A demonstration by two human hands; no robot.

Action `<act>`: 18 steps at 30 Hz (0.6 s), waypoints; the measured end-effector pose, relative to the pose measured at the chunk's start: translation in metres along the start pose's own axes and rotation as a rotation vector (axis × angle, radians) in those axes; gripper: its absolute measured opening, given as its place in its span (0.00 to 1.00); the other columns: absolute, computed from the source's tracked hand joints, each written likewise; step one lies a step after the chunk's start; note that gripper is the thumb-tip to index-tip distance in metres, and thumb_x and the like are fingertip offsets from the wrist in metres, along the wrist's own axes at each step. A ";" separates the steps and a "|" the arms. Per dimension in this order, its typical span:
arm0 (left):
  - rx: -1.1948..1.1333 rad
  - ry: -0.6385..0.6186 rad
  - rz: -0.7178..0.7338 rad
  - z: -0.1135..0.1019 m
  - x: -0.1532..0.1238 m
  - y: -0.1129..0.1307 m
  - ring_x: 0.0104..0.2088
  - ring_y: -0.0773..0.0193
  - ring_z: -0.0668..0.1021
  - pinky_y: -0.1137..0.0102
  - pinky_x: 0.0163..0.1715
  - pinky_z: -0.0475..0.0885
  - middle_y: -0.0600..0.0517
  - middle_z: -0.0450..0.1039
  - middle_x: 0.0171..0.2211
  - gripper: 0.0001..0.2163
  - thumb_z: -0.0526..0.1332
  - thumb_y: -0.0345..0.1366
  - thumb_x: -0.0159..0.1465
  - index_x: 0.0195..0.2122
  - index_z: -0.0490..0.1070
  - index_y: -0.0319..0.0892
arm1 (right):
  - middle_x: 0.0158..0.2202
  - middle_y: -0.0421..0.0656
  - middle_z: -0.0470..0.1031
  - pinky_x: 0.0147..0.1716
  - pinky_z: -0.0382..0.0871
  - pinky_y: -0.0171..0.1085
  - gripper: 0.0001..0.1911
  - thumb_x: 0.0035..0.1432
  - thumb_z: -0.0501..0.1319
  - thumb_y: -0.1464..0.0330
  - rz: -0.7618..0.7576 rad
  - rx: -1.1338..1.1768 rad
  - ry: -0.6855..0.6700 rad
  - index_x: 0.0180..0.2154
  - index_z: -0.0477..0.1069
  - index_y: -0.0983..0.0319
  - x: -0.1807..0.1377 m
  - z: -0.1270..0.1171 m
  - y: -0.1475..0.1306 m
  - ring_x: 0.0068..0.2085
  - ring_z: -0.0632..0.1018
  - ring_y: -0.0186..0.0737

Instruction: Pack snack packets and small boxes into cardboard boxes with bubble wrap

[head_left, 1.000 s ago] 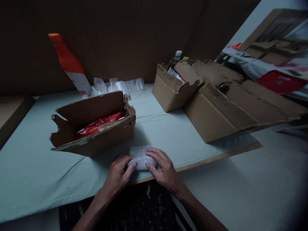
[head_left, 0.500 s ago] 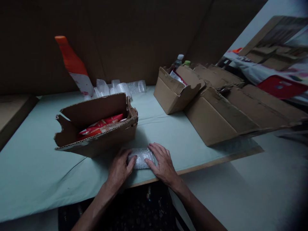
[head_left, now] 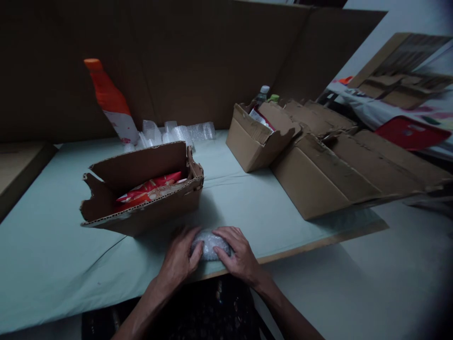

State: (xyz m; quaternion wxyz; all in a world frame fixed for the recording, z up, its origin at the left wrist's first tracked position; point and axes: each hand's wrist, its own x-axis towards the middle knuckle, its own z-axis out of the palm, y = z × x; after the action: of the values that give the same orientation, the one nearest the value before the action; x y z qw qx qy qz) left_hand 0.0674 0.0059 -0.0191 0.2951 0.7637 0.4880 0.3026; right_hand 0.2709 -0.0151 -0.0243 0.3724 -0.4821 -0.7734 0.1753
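Near the front edge of the table lies a bundle of bubble wrap (head_left: 209,246); what is inside it, if anything, cannot be made out. My left hand (head_left: 180,254) is closed on its left end, the thumb pressed on the near side. From the other end my right hand (head_left: 238,250) grips it, fingers over the top and thumb in front. Just beyond my left hand stands an open cardboard box (head_left: 166,208) holding red and orange packets (head_left: 150,189).
Behind the box are clear bubble wrap pieces (head_left: 173,134) and an orange-and-white bottle-shaped object (head_left: 112,101). To the right stand a small carton (head_left: 246,141) with bottles and a larger carton (head_left: 307,174) with spread flaps. A tall cardboard panel (head_left: 205,61) backs the table.
Both hands have drawn slightly nearer to me with the bubble wrap. The bundle now looks more rounded and narrower between them, with the right fingers curled further over it.
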 end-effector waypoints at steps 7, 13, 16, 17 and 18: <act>-0.200 0.012 0.024 -0.001 -0.009 0.010 0.40 0.60 0.79 0.67 0.40 0.74 0.46 0.76 0.39 0.11 0.56 0.31 0.66 0.46 0.74 0.43 | 0.43 0.45 0.78 0.46 0.74 0.42 0.15 0.61 0.60 0.72 -0.011 0.096 0.031 0.50 0.72 0.57 0.000 0.001 0.000 0.45 0.78 0.44; -0.235 0.048 -0.097 -0.006 -0.009 0.005 0.37 0.59 0.79 0.68 0.36 0.74 0.49 0.77 0.37 0.10 0.57 0.33 0.64 0.42 0.77 0.44 | 0.48 0.48 0.77 0.48 0.71 0.50 0.18 0.60 0.62 0.72 -0.076 -0.061 0.059 0.52 0.70 0.56 0.004 -0.010 -0.020 0.50 0.76 0.50; -0.251 0.063 -0.165 -0.006 -0.009 0.004 0.38 0.58 0.80 0.67 0.35 0.75 0.48 0.78 0.37 0.10 0.57 0.35 0.63 0.42 0.77 0.44 | 0.52 0.48 0.76 0.52 0.69 0.52 0.22 0.59 0.63 0.72 -0.134 -0.114 0.006 0.56 0.68 0.55 0.006 -0.017 -0.036 0.53 0.75 0.51; -0.260 0.067 -0.174 -0.006 -0.009 0.004 0.38 0.58 0.80 0.67 0.36 0.75 0.48 0.79 0.38 0.11 0.58 0.35 0.63 0.43 0.77 0.44 | 0.53 0.48 0.75 0.53 0.68 0.52 0.24 0.59 0.63 0.72 -0.142 -0.125 -0.025 0.58 0.67 0.55 0.007 -0.018 -0.039 0.55 0.74 0.52; -0.269 0.069 -0.176 -0.005 -0.009 0.004 0.39 0.58 0.80 0.67 0.37 0.76 0.47 0.79 0.39 0.12 0.58 0.35 0.62 0.45 0.76 0.44 | 0.55 0.49 0.75 0.54 0.67 0.53 0.27 0.59 0.63 0.72 -0.143 -0.132 -0.062 0.59 0.65 0.56 0.009 -0.017 -0.041 0.56 0.73 0.53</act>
State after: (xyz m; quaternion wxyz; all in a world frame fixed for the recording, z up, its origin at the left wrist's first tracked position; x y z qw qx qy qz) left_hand 0.0626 -0.0033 -0.0148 0.4032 0.6608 0.5179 0.3641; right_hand 0.2563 -0.0284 0.0168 0.3272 -0.4435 -0.8269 0.1116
